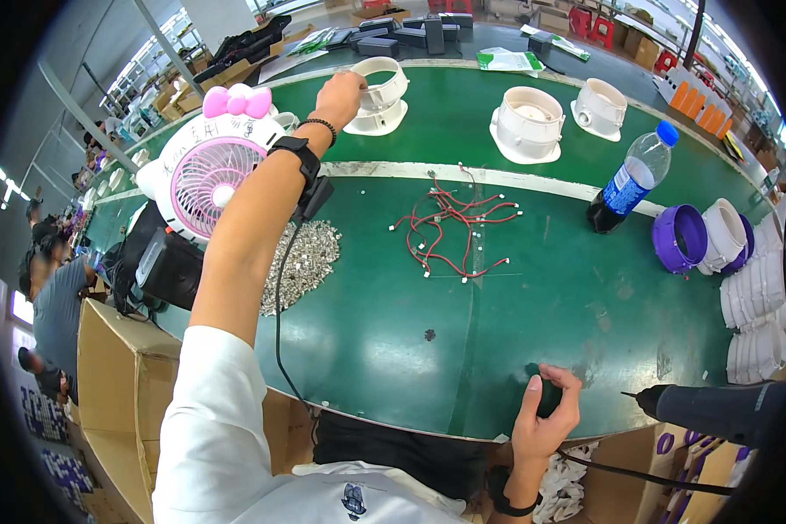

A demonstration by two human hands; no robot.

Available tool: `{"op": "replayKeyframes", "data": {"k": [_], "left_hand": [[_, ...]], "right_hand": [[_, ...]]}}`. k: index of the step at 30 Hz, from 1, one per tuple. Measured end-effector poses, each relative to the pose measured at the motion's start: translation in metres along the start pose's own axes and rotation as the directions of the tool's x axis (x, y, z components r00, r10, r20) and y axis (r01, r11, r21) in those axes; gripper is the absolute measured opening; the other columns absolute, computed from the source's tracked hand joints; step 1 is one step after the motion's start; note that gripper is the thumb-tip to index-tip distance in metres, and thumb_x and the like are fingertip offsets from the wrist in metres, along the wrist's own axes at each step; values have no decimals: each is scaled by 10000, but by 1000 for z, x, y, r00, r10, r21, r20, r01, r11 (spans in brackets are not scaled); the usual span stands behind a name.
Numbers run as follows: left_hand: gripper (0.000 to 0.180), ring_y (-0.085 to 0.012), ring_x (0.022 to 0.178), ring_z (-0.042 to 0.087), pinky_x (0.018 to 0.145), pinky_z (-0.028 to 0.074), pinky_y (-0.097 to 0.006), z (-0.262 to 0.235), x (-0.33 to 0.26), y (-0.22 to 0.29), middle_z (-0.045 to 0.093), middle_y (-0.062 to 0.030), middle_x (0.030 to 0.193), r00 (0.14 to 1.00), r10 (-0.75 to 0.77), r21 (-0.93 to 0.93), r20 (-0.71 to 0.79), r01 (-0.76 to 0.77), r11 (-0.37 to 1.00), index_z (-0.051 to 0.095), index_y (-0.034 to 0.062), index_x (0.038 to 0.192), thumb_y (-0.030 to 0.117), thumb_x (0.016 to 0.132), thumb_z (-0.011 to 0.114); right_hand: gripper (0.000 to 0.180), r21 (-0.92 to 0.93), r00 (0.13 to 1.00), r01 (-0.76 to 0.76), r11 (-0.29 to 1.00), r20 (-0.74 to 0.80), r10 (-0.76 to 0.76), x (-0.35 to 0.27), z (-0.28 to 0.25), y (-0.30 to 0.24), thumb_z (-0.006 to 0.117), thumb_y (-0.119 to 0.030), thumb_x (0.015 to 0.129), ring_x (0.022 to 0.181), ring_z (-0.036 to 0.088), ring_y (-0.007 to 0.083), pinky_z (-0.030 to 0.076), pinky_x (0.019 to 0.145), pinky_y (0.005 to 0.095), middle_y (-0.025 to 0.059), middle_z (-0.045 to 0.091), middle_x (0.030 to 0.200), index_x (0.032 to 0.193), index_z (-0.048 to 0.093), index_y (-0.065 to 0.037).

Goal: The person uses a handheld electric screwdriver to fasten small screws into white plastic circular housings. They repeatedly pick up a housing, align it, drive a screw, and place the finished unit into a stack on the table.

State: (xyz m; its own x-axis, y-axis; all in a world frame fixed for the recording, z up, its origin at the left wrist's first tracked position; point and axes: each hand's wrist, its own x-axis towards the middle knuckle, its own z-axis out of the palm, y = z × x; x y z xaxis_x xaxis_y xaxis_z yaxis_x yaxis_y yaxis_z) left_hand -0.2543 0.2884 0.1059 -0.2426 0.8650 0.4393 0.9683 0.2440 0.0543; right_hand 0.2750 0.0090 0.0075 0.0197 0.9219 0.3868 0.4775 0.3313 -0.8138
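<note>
My left arm reaches far forward across the green bench. At its end, my left hand (341, 98) is closed on the rim of a white round plastic housing (382, 91), which sits on top of another white flanged housing (377, 120). The fingertips are partly hidden behind the hand. By the bench's near edge, my right hand (546, 410) holds nothing, its thumb and curved fingers apart. The black tip of a grey powered screwdriver (716, 410) lies to its right. Several red wires with white connectors (450, 223) are spread mid-bench.
Left of the wires is a pile of small metal screws (301, 266), near a pink-and-white fan (214, 179). More white housings (528, 127) stand far right. A dark drink bottle (627, 182), purple rings (679, 238) and stacked white parts (755, 306) line the right side. A cardboard box (118, 384) stands left.
</note>
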Motion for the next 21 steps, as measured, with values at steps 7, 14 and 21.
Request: {"op": "replayKeyframes", "data": {"k": [7,14,21], "left_hand": [[231,-390,1105,709,967,568,-488,3,-2,1,737,-173,1187,1000,17,1,9,-17,1000,793,115,1126,99,961,632],[215,-380,1129,685,994,542,-499,8,-3,19,739,-150,1163,998,58,-22,-7,-58,998,795,124,1143,197,992,660],[208,-378,1142,677,999,537,-503,15,-4,28,727,-147,1183,994,108,0,3,-108,994,799,136,1139,200,991,667]], "right_hand": [[203,-4,1000,4,1000,-3,-4,1,0,-1,708,-66,951,992,689,339,530,923,412,170,719,1075,1125,643,17],[203,-4,1000,-8,1000,0,8,1,1,-3,710,-57,947,997,693,334,529,932,406,174,720,1080,1122,641,18],[198,3,1000,-7,1000,2,7,1,1,-3,710,-38,941,1000,695,331,529,935,406,178,719,1081,1116,640,25]]}}
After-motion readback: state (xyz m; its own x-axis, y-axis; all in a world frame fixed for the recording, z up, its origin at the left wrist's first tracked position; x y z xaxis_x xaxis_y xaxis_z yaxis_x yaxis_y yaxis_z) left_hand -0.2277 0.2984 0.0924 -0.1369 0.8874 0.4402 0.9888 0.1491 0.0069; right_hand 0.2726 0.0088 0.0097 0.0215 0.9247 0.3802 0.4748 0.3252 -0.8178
